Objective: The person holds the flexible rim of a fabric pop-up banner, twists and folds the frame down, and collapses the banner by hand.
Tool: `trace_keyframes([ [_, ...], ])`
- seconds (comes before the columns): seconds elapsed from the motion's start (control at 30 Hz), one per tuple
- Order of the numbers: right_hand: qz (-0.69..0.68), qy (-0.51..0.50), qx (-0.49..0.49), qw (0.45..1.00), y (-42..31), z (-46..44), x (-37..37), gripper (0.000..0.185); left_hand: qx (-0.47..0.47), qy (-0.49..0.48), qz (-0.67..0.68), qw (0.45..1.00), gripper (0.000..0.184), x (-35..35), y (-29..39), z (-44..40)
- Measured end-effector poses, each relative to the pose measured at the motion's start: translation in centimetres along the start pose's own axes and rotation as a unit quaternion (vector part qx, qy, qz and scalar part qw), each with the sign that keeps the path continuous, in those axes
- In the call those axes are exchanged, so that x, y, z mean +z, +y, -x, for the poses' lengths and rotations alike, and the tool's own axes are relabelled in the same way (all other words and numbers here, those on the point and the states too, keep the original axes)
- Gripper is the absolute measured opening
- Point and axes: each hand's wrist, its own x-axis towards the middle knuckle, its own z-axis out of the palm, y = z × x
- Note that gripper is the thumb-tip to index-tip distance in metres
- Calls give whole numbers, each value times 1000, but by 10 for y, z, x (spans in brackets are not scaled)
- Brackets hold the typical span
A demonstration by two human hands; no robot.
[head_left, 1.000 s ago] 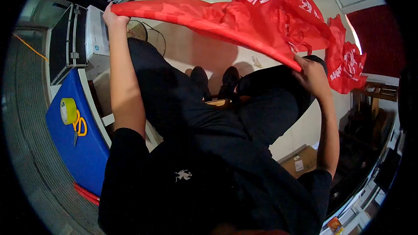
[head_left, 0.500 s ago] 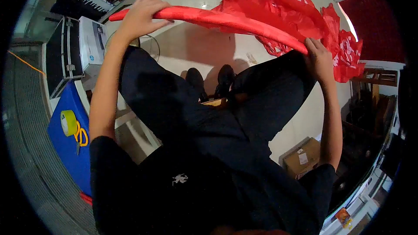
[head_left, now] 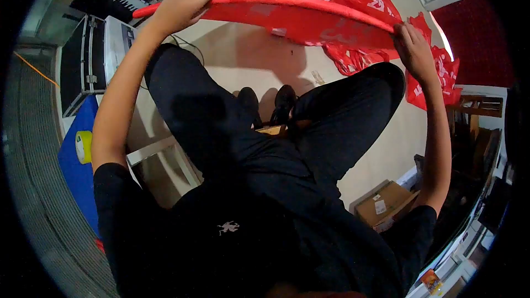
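Observation:
A long, slightly bowed red roll (head_left: 287,0) stretches between my hands, beyond my knees. Red plastic sheet (head_left: 353,30) with white print hangs from it and lies crumpled on the floor to the right; I cannot tell whether the roll has a core. My left hand (head_left: 187,5) is closed around the roll close to its left end, whose tip sticks out past the hand. At the other end, my right hand (head_left: 414,52) has its fingers wrapped over the roll's edge. Some of the sheet shows behind and below that hand.
To the left, yellow-green tape (head_left: 84,147) rests on a blue surface (head_left: 77,176). Behind it stand a black hard case (head_left: 83,66) and a white box (head_left: 116,44). A cardboard box (head_left: 386,201) sits on the floor at right, and a white frame (head_left: 176,157) is beside my left leg.
Both hands have moved up and slightly apart with the roll. More sheet now hangs flat beneath it, drawn out toward the left. My left arm now hides the orange scissors.

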Motion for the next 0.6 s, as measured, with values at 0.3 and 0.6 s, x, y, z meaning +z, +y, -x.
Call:
trace_keyframes([
  [0.3,20,26,42,999,-4,-34,53,34,-22,-60,56,996,32,34,-7,-19],
  [0.6,-87,49,24,995,-17,-57,38,28,-87,-21,77,993,31,15,15,-29],
])
